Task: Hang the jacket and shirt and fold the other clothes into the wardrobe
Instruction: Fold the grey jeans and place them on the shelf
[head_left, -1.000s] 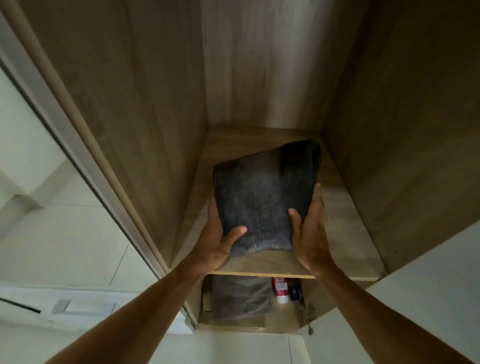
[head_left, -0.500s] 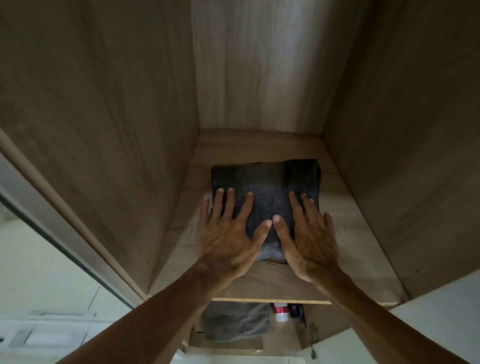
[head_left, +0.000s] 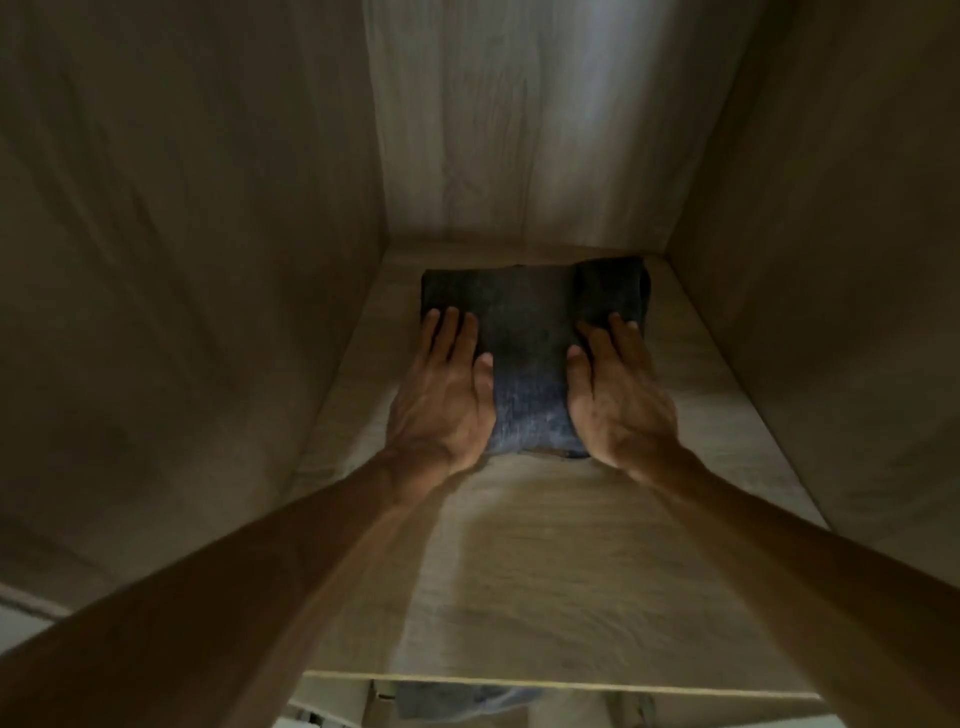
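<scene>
Change: the folded garment (head_left: 530, 332) sits farther back on the shelf (head_left: 545, 571) than half a second ago, close to the back panel (head_left: 519, 130). The hands, then thumb to thumb, now lie apart.
Left hand (head_left: 441, 400): flat, fingers straight, pressing the garment's left edge.
Right hand (head_left: 618, 400): flat, fingers straight, on its right part.
Garment: dark grey, fuzzy weave, squarish fold, with a darker band along the right.
Shelf: pale wood-grain board with a light near edge.
Side wall (head_left: 182, 260): smooth wood-grain panel.
Below: grey-blue cloth (head_left: 457, 701) shows under the near edge.
</scene>
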